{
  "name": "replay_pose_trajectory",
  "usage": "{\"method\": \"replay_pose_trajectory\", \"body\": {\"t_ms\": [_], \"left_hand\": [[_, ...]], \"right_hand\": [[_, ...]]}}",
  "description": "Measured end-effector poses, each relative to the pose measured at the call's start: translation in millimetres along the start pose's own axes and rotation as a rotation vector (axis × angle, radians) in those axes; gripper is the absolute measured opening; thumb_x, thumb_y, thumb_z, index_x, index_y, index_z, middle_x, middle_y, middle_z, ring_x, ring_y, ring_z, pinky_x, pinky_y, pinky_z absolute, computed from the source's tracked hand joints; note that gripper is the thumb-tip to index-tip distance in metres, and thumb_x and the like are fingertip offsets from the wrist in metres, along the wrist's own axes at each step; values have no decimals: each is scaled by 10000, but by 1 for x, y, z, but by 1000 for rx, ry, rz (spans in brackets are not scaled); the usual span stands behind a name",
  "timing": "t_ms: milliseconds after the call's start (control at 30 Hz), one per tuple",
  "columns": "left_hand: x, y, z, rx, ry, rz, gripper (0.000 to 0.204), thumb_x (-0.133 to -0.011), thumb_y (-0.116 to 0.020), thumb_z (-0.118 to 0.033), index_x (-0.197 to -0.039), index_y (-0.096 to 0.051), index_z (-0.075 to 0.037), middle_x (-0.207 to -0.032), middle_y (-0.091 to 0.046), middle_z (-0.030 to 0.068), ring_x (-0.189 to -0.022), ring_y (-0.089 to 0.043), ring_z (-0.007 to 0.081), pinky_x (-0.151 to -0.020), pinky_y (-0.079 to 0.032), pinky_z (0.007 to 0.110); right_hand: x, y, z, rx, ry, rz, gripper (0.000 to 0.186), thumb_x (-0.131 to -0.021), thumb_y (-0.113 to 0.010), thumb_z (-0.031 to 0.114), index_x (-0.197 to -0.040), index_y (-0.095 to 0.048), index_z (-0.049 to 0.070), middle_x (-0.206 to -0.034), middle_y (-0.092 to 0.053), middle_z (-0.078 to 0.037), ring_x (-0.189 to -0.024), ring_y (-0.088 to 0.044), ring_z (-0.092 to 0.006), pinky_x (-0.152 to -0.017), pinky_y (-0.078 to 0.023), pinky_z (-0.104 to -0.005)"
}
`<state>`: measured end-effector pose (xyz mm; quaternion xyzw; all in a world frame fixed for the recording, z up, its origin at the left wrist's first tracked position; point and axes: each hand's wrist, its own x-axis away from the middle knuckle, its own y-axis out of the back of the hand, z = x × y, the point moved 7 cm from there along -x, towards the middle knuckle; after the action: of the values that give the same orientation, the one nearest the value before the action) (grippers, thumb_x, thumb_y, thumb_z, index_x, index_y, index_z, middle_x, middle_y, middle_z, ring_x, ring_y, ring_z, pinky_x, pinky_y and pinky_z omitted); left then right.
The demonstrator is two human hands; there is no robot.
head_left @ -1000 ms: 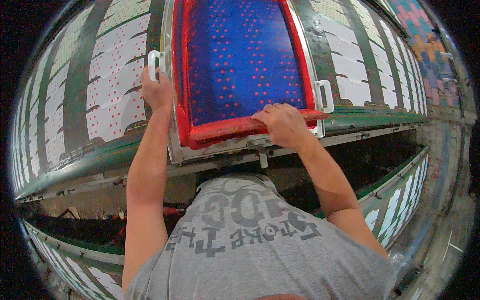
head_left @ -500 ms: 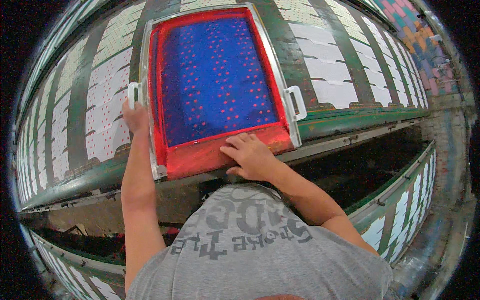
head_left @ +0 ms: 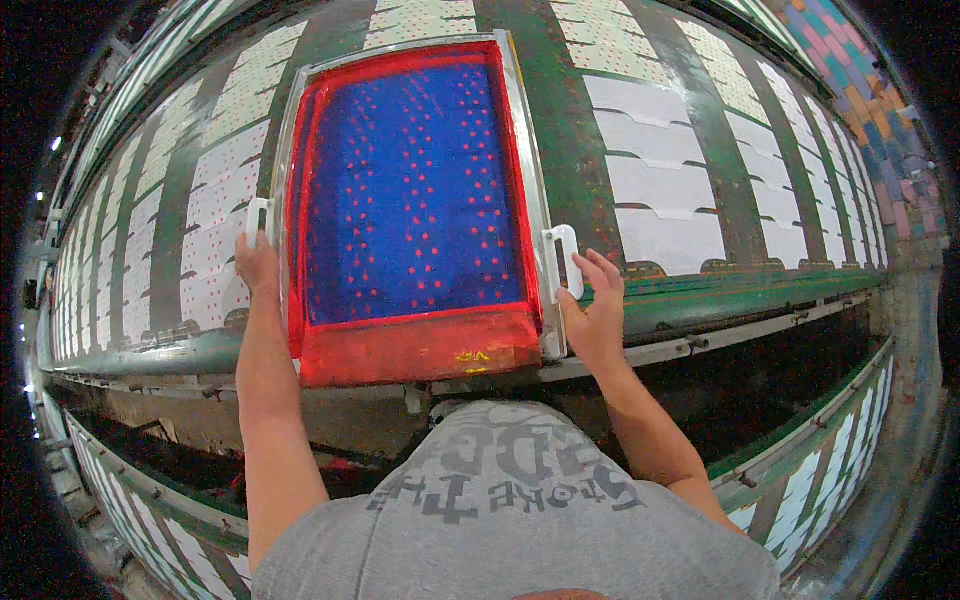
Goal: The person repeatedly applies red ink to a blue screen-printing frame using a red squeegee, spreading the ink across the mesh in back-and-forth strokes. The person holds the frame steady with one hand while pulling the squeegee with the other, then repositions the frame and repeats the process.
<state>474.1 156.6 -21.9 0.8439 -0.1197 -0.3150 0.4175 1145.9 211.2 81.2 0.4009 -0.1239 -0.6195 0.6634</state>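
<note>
A screen-printing frame [head_left: 519,150] lies before me on the long green table, its metal rim edged in red inside. Blue mesh [head_left: 410,190] dotted with small red spots fills it, and a red band [head_left: 420,352] crosses its near end. My left hand [head_left: 258,268] is closed around the lower part of the white left handle [head_left: 258,213]. Beside the white right handle [head_left: 574,258] is my right hand [head_left: 597,318], its fingers apart and curved. The thumb is close to the handle's lower end; whether it touches cannot be made out.
White cut pieces [head_left: 655,185] lie in rows on the green table [head_left: 740,300] to the right. Pieces with red dots [head_left: 215,230] lie on the left. A metal rail [head_left: 720,343] runs along the near edge. Another table with white pieces [head_left: 800,490] stands behind me.
My right hand has left the frame's red near band and moved right, beside the right handle. The frame sits lower in the picture and is turned slightly; my left hand stays at its handle.
</note>
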Motion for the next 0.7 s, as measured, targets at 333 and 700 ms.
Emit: {"method": "replay_pose_trajectory", "body": {"t_ms": [333, 700], "left_hand": [[12, 15, -11, 83, 53, 94, 381, -1026, -709, -319, -1258, -727, -17, -1129, -776, 244, -1054, -745, 440, -946, -549, 526], [-1, 13, -1, 64, -13, 155, 468, -1032, -683, -363, -1191, -722, 75, -1169, -754, 293, -1068, -707, 473, -961, -520, 518]], "right_hand": [[-19, -40, -44, -452, -544, 263, 493, -990, -725, 23, -1471, -624, -6, -1221, -711, -51, -1057, -656, -108, -944, -537, -287], [-32, 0, -6, -596, -422, 168, 419, -938, -793, 121, -1345, -721, 54, -1164, -714, -117, -1012, -692, -196, -906, -557, -357]]}}
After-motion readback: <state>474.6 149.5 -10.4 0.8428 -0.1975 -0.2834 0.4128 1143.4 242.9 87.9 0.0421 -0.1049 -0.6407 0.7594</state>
